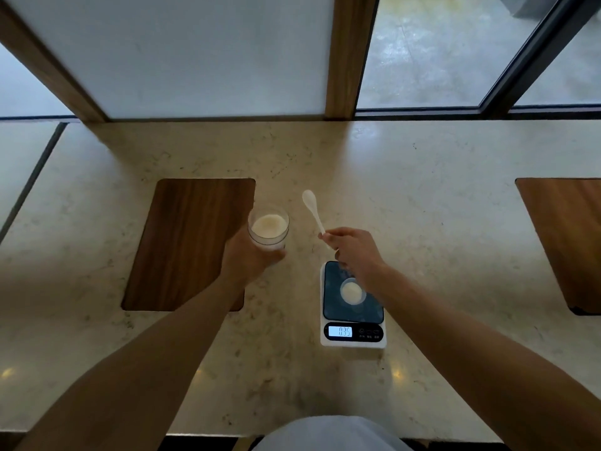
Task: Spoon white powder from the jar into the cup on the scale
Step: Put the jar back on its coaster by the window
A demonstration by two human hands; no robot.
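The left hand [247,255] wraps the near side of the jar [269,230], hiding its base. The right hand [354,252] covers the spoon [313,209] handle's end and the far corner of the scale [353,304]. The scale's button labels are too small to read. The right wooden inlay [566,242] is cut off by the frame edge.

On the table [422,196], the jar [268,230] stands centre frame; the scale [353,304] lies lower right of it, the cup [352,291] on it.

White spoon [313,209], cream powder [269,225], wood-grain brown board [182,242]
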